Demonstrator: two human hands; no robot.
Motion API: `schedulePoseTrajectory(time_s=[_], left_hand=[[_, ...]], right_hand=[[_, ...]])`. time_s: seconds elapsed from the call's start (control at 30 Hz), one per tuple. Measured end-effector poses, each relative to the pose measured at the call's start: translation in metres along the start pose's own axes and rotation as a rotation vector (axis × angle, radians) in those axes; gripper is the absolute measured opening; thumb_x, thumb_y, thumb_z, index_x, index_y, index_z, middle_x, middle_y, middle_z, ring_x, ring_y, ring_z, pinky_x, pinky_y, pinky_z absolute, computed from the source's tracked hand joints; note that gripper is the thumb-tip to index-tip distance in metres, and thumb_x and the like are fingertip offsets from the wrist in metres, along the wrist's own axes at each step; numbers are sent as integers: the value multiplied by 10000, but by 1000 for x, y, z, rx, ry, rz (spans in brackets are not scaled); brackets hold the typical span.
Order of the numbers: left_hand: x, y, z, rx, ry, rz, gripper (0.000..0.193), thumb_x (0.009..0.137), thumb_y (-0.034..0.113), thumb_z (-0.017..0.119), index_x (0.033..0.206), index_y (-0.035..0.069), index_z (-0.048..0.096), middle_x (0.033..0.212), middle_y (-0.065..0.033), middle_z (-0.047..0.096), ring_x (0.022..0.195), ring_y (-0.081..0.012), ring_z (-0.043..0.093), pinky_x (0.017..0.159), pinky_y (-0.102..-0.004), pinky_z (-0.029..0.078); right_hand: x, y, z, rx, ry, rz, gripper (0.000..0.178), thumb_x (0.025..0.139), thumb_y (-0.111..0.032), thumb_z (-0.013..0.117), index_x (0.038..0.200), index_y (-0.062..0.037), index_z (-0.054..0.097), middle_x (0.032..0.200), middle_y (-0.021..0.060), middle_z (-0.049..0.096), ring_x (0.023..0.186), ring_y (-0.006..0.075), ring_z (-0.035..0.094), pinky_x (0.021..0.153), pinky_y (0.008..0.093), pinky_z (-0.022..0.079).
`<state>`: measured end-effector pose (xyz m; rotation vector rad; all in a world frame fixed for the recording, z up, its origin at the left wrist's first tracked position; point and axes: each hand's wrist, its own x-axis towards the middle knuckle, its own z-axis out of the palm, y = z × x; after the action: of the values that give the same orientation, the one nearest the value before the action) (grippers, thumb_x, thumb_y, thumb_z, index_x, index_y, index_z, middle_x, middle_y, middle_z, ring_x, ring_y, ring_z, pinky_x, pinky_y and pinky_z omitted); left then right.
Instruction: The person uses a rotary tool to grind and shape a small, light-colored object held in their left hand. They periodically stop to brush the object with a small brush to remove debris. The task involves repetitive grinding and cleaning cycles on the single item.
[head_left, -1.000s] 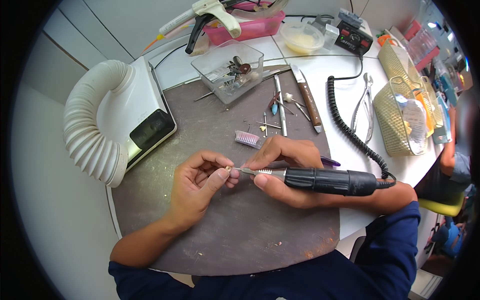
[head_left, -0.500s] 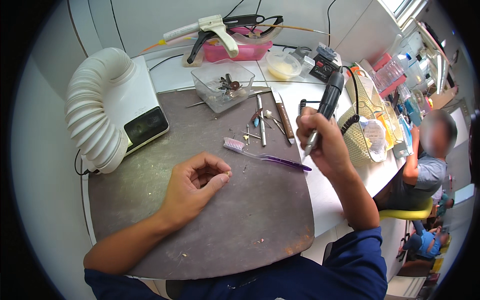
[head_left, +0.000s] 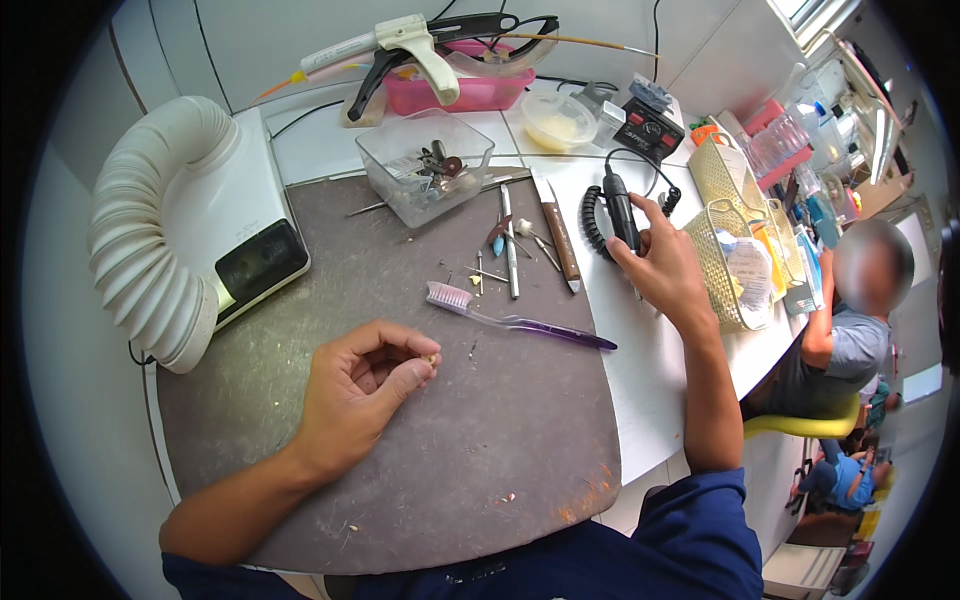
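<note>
L hand (head_left: 358,388) pinching pale pc (head_left: 431,359), not yet put down; R hand (head_left: 668,262) at blk handpiece (head_left: 618,208), can't tell if gripping; toothbrush (head_left: 525,325) btwn, untouched.

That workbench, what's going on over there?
A person is at a brown board, pinching a small pale piece in the left hand. The right hand is at a black power tool over the white tabletop; I can't tell how firmly it grips. A purple toothbrush lies on the board, with a wooden-handled knife beyond it.
</note>
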<state>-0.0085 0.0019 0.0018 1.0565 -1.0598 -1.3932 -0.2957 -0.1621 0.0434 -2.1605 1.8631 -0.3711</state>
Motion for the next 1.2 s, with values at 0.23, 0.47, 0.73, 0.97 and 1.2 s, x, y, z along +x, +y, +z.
schedulePoseTrajectory(time_s=[0.23,0.47,0.73,0.97,1.2], left_hand=[[-1,7,0,60,36,-31,210,887,-18,627,1097,-19,636,980,-68,637,914,-106,617,857,-241,511],[-2,6,1,15,80,-23,186,867,-28,647,1053,-23,637,984,-82,640,924,-118,624,880,-249,516],[-2,6,0,-4,100,-11,171,855,-23,666,1022,-29,631,985,-91,643,921,-126,630,864,-253,529],[-1,7,0,-29,118,-47,162,856,-17,670,1013,-37,632,978,-100,648,912,-126,634,855,-250,530],[-3,7,-1,-34,122,-78,151,855,-11,676,998,-42,635,971,-103,652,902,-122,636,844,-244,528]], right_hand=[[-23,-17,-1,-73,343,-369,199,823,-246,729,885,-74,651,563,21,492,483,146,495,496,298,410],[-55,-42,20,-66,-74,-841,156,830,-216,698,881,-92,616,793,46,563,731,222,621,591,340,491],[-58,-43,15,203,74,-779,60,845,-58,637,904,-49,627,763,67,592,584,203,581,513,317,443],[-62,-40,0,196,-15,-964,208,801,-100,687,1005,-67,703,612,14,518,465,136,494,407,270,357],[-75,-32,-9,231,99,-950,297,791,-136,719,1083,-90,684,624,-2,475,458,151,476,404,311,364]])
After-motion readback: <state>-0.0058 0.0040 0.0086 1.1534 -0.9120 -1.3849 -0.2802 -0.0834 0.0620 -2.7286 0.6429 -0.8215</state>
